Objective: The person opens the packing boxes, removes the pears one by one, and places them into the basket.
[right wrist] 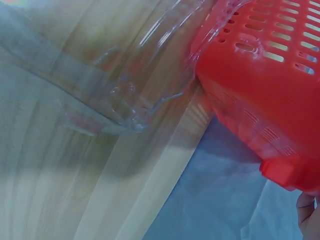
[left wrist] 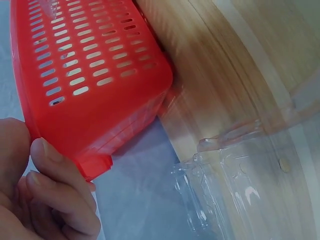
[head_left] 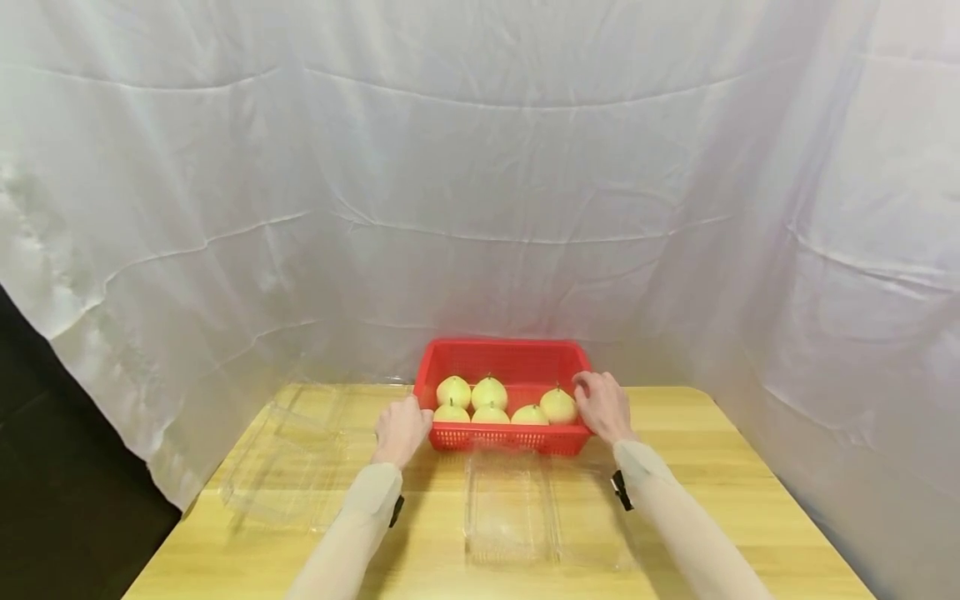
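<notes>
A red plastic basket [head_left: 510, 438] with slotted walls stands at the far side of the table, holding several round, pale yellow pears [head_left: 490, 393] with stems. At its left end my left hand [head_left: 402, 429] grips the rim; the left wrist view shows the thumb and curled fingers [left wrist: 60, 170] pinching the basket's edge. My right hand [head_left: 603, 406] holds the rim at the opposite end, where only some fingers [right wrist: 307, 212] appear in the right wrist view. An open clear plastic box [head_left: 506, 508] lies between my forearms, close to the basket's front wall.
More clear plastic boxes [head_left: 281, 467] lie on the left part of the wooden table [head_left: 720, 500]. Pale cloth [head_left: 510, 208] hangs behind the table and along both sides. The table's far edge runs just behind the basket.
</notes>
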Demonstrator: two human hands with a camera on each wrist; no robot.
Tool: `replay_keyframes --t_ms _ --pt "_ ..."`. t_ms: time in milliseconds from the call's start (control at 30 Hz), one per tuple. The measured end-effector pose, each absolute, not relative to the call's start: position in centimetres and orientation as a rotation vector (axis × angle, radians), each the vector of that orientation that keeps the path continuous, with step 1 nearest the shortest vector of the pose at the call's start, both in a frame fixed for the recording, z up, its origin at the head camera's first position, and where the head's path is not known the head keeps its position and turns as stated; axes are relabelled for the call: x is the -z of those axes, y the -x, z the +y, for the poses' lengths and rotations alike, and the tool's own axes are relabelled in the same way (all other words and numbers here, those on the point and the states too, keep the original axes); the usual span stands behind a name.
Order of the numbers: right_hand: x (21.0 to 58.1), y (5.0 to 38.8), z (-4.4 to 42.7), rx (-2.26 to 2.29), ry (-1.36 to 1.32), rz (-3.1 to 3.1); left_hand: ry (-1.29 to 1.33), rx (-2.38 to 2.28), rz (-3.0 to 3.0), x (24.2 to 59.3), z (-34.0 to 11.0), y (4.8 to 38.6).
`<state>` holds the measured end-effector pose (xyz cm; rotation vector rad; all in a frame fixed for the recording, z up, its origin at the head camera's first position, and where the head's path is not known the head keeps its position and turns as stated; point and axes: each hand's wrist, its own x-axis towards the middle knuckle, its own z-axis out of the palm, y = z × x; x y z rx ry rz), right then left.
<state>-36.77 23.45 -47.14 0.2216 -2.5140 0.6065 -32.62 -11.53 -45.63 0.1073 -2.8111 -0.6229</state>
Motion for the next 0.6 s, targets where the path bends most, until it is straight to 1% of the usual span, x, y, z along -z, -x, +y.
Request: replay_keyframes --t_ms 200,400,600 --pt "47.2 35.6 23.6 -0.623 -0.23 -2.509 -0.072 0.61 -2.792 45.8 -11.6 32.7" --pt "46.7 34.4 22.8 -0.62 -0.302 -2.491 -0.042 0.596 -2.768 45.8 -12.1 32.9" --pt "47.1 33.0 22.4 -0.603 -0.357 -2.477 -0.016 0.585 -2.784 46.0 -12.5 33.0"
